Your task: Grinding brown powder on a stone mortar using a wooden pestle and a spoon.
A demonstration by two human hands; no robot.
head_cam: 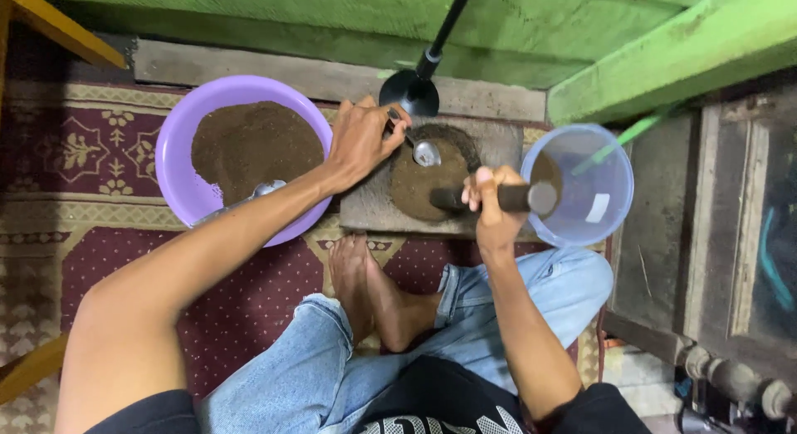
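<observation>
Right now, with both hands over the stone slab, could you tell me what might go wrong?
1. The left hand holds a spoon above the brown powder on the slab; powder could scatter onto the carpet.
2. The cylindrical pestle in the right hand sits close to the clear tub and might knock it.
3. Bare feet lie just below the slab.

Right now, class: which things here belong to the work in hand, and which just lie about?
In use:
left hand with spoon
right hand gripping dark pestle
stone slab
brown powder

Lying about:
purple bowl
clear tub
black stand
patterned rug
</observation>
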